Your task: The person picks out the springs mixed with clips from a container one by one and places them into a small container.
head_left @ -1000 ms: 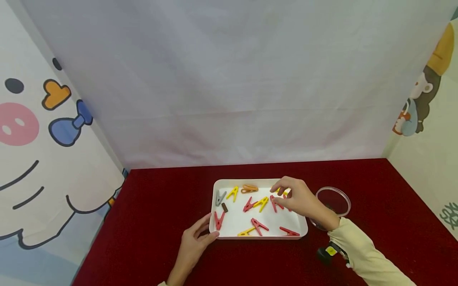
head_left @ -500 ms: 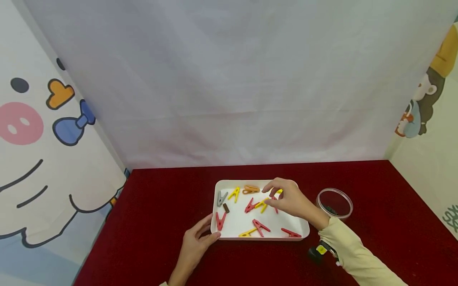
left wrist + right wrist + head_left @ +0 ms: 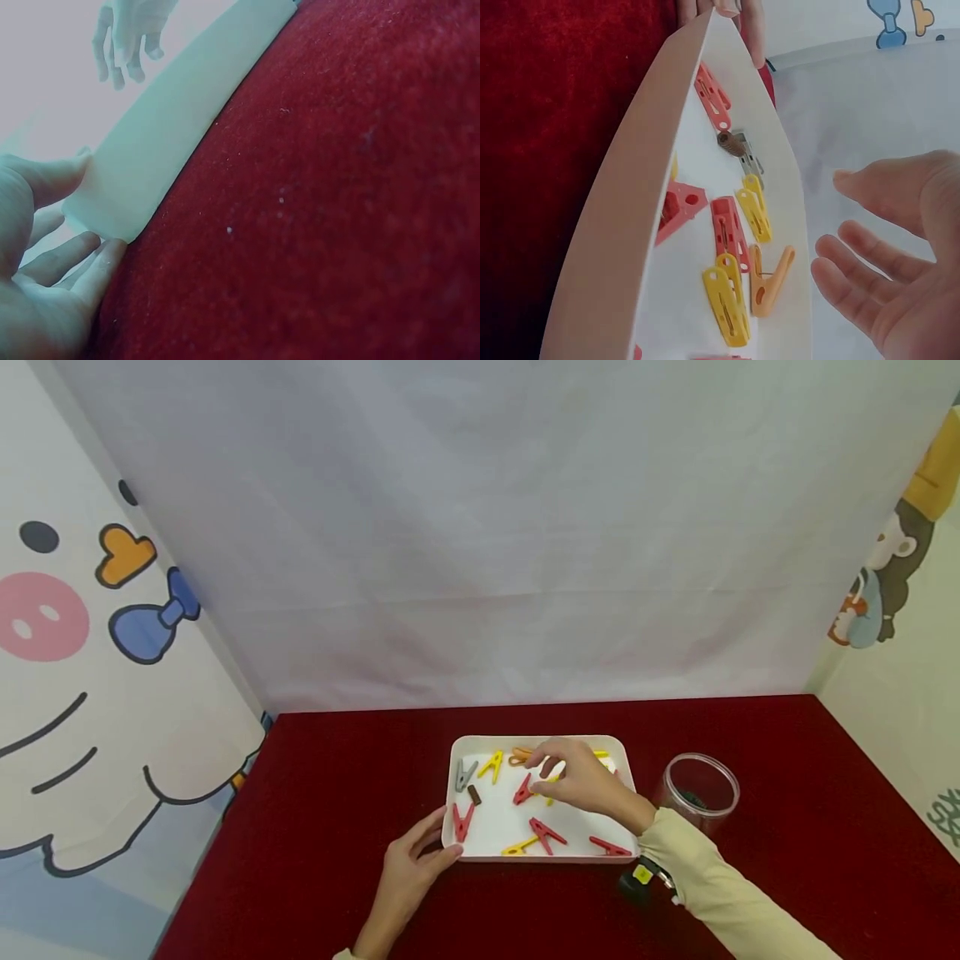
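A white rectangular tray [image 3: 495, 827] holds several red and yellow clothespins, including a red clothespin [image 3: 462, 822] and a yellow clothespin [image 3: 491, 766]. A grey clothespin [image 3: 465, 775], an orange clothespin [image 3: 771, 281] and a small brown ribbed piece [image 3: 474, 794] lie among them. My left hand [image 3: 408, 868] grips the tray's near left corner, thumb on the front rim and fingers along the left side. Above the clothespins hovers my right hand [image 3: 581, 777], fingers loosely bent and apart with nothing between them in the right wrist view. It hides some clothespins in the head view.
A clear round jar [image 3: 699, 814] with something dark green inside stands right of the tray. Red cloth [image 3: 337, 793] covers the table. A white curtain [image 3: 480, 568] hangs behind, with cartoon-printed panels on both sides.
My right hand has moved left across the tray, from the right-hand clothespins toward the middle. More of the jar shows now. My left hand keeps its place at the corner.
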`<state>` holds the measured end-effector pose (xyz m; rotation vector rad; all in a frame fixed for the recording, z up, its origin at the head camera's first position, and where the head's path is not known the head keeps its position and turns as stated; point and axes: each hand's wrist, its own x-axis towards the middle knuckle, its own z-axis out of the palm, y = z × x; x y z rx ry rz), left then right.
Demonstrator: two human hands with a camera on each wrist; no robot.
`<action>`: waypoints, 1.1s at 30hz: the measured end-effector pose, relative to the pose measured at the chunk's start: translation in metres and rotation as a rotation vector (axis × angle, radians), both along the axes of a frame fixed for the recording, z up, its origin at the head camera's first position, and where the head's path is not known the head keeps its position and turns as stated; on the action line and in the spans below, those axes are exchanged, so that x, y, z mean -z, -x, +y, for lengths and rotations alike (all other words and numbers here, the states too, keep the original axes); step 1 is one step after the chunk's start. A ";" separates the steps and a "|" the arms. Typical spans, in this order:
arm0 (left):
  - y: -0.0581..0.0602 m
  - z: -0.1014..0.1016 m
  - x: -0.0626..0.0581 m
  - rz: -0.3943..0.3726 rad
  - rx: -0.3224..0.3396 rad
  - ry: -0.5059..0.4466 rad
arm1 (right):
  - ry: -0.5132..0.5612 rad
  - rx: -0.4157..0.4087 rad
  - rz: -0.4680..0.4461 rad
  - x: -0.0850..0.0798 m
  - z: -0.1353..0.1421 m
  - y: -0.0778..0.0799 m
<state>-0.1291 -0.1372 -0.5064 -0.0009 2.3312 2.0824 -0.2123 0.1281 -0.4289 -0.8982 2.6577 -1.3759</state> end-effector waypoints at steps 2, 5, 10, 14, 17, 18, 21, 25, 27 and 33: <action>0.000 -0.001 0.000 -0.002 -0.004 0.009 | -0.001 -0.009 -0.013 0.002 -0.005 0.002; 0.000 -0.002 0.000 -0.009 -0.003 0.022 | -0.009 -0.013 -0.045 0.004 -0.012 0.004; 0.001 -0.003 -0.002 -0.009 0.009 0.032 | -0.036 -0.027 -0.079 0.006 -0.022 0.009; 0.001 -0.004 -0.003 -0.022 0.018 0.025 | -0.050 -0.067 -0.068 0.009 -0.029 0.012; 0.002 -0.004 -0.004 -0.021 0.029 0.014 | -0.058 -0.093 -0.055 0.010 -0.034 0.014; 0.001 -0.004 -0.004 -0.016 0.034 0.011 | -0.062 -0.096 -0.056 0.011 -0.035 0.014; 0.002 -0.004 -0.006 0.001 0.043 -0.002 | -0.078 -0.098 -0.069 0.011 -0.040 0.016; 0.002 -0.004 -0.006 0.011 0.045 -0.011 | -0.105 -0.097 -0.104 0.013 -0.046 0.019; 0.001 -0.004 -0.006 0.011 0.046 -0.013 | -0.116 -0.099 -0.116 0.014 -0.049 0.020; 0.001 -0.003 -0.008 -0.001 0.048 -0.008 | -0.138 -0.102 -0.136 0.014 -0.056 0.023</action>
